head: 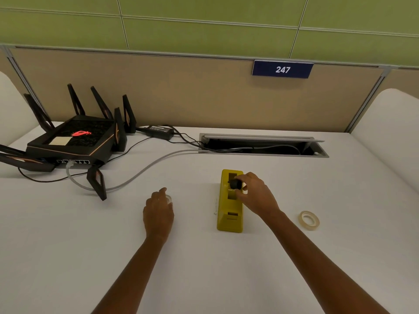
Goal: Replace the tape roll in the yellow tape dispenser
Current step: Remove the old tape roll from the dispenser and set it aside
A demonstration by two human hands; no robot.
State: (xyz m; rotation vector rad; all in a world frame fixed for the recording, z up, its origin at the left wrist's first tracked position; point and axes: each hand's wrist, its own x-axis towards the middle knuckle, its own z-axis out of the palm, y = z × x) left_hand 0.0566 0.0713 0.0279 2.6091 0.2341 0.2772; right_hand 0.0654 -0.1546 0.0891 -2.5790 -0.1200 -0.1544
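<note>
Black spool (pixel 235 184) pinched by right hand (pixel 256 196) over yellow dispenser (pixel 230 202). Small clear roll (pixel 169 198) covered by left hand (pixel 158 214); grip unclear. Spare roll (pixel 309 220) lies right.

dispenser (pixel 229 207) yellow | hub (pixel 235 184) blk | router (pixel 74 141) blk, red logo | desk (pixel 204 257) wht

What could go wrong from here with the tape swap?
1. The right hand pinches the black spool core over the yellow tape dispenser; if it seats crooked, it may jam.
2. The left hand covers a small clear roll, while a fuller tape roll lies apart on the right; the two could be confused.
3. The grey cable runs close to the left hand and might snag.
</note>
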